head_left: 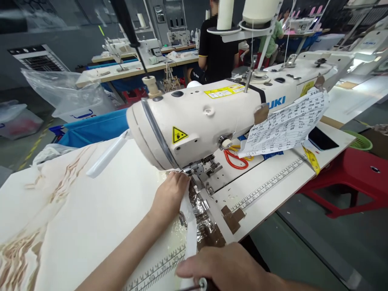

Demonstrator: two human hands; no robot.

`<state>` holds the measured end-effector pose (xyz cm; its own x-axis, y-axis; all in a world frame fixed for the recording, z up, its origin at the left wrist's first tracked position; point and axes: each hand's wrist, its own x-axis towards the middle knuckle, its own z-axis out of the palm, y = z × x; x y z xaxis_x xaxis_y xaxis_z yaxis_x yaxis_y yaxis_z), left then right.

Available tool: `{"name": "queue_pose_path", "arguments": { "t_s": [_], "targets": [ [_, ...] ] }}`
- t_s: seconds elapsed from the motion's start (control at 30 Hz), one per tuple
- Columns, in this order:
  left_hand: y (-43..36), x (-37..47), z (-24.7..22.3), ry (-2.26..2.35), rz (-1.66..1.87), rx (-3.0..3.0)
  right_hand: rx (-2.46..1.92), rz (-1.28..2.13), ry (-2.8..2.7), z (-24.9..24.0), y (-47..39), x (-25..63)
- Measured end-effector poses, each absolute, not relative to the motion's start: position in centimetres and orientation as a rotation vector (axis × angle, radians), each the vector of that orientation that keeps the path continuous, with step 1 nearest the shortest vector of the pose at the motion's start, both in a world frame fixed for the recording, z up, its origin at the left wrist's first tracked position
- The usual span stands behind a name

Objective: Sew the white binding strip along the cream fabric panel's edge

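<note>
A white sewing machine stands across the table. My left hand is beside its presser foot, fingers bent and pressed together on the end of a white fabric strip. The strip runs down from there towards my right hand at the bottom edge. My right hand is closed around scissors; only their pivot and a bit of blade show, the rest being cut off by the frame. Brown and clear tape covers the table right of the strip.
Red-handled scissors lie behind the needle area. A handwritten sheet hangs on the machine, near a phone and yellow tape measure. Cream fabric pieces lie left. A red stool stands right; a person sits behind.
</note>
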<state>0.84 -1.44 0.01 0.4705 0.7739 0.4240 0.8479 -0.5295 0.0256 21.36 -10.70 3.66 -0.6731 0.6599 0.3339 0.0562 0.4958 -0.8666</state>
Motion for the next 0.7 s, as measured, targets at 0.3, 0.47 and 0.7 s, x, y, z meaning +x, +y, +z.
{"name": "queue_pose_path", "arguments": {
  "t_s": [0.3,0.47,0.7],
  "targets": [
    [-0.7,-1.1,-0.2,-1.476,-0.976,-2.797,-1.271,0.826,-2.120,1.6,-8.0,22.7],
    [-0.5,-1.4,-0.8,-1.454,-1.009,-2.728,-1.299,0.503,-2.117,0.0,-6.2,21.5],
    [-0.4,-1.6,-1.0,-1.464,-1.021,-2.736,-1.268,0.377,-2.152,-0.6,-5.6,20.5]
  ]
}}
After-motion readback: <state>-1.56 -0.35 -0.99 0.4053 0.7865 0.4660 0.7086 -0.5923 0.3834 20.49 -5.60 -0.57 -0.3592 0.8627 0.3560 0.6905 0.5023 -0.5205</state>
